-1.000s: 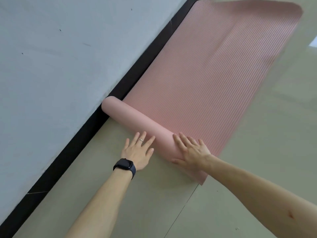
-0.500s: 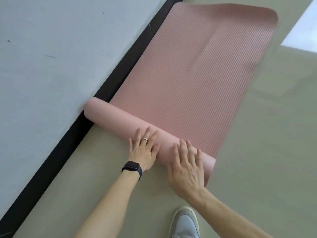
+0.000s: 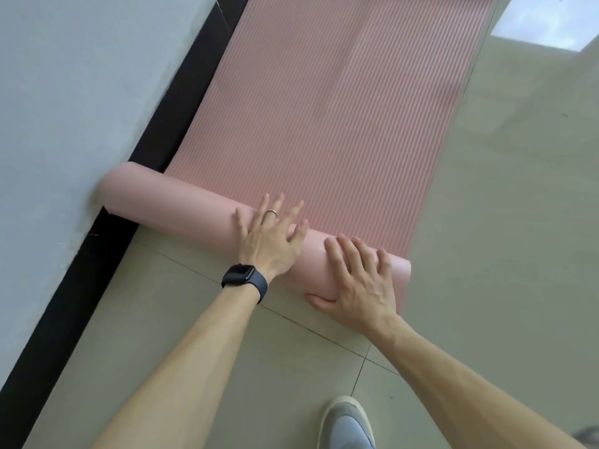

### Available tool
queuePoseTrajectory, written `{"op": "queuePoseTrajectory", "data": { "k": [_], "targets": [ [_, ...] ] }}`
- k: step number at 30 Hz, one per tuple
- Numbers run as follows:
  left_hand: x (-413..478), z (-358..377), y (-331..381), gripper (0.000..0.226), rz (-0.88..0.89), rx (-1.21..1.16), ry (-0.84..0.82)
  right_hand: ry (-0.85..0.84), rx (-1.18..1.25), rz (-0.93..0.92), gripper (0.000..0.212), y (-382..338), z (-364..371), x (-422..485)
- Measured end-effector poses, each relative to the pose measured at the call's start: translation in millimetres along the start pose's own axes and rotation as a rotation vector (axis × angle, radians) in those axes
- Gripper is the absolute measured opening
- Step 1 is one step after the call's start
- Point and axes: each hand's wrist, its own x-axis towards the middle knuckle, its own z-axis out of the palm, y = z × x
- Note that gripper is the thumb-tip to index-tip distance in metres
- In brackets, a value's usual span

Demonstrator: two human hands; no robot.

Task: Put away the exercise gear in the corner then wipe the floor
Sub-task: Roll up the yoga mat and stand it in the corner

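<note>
The pink mat (image 3: 324,124) lies on the floor (image 3: 502,222), right along the wall (image 3: 81,76). Its near end is rolled into a fat roll (image 3: 181,202), and the rest lies flat with thin lines on top.

Both hands are spread flat on the roll. The left hand (image 3: 270,241) lies on the middle of it, fingers wide apart and tips reaching over to the flat part. It has a ring (image 3: 270,212) on one finger and a dark watch (image 3: 243,276) on the wrist. The right hand (image 3: 359,283) lies on the roll's right end, fingers straight and close together, thumb down on the near side by the floor.

The far end of the mat is cut off at the top. The roll's left end is blurry where it meets the wall and the black strip (image 3: 175,102) at the wall's foot. A grey shoe (image 3: 346,422) is cut off at the bottom. The watch face is dark. A bright patch (image 3: 544,21) shines on the floor at the top right.
</note>
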Motion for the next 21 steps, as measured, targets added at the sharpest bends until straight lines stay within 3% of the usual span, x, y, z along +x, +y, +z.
{"op": "queuePoseTrajectory", "data": {
  "k": [2,5,10,13,15,17,21],
  "targets": [
    [3.9,-8.3,-14.4,0.05,0.065,-0.077,0.18,0.033,0.035,0.002,0.107,9.7,-10.1,14.2],
    [-15.1,0.7,-53.4,0.055,-0.004,-0.097,0.381,-0.003,0.089,-0.012,0.102,29.2,-28.7,37.4],
    [24.6,6.4,-64.0,0.06,-0.013,-0.036,0.244,-0.229,0.187,0.016,0.102,55.5,-57.8,84.6],
    [72.2,-3.5,-42.7,0.058,-0.06,-0.011,0.225,-0.303,0.092,0.105,0.111,65.7,-84.8,111.7],
    [92.5,-5.9,-33.8,0.057,-0.099,0.028,0.192,-0.269,0.022,0.21,0.115,66.3,-103.2,124.1],
    [101.4,-6.3,-30.4,0.055,-0.137,0.052,0.173,-0.17,-0.033,0.273,0.106,53.5,-112.7,123.3],
    [106.5,-8.8,-27.0,0.058,-0.127,0.09,0.119,0.105,-0.002,0.148,0.073,-5.0,-91.8,70.9]
  ]
}}
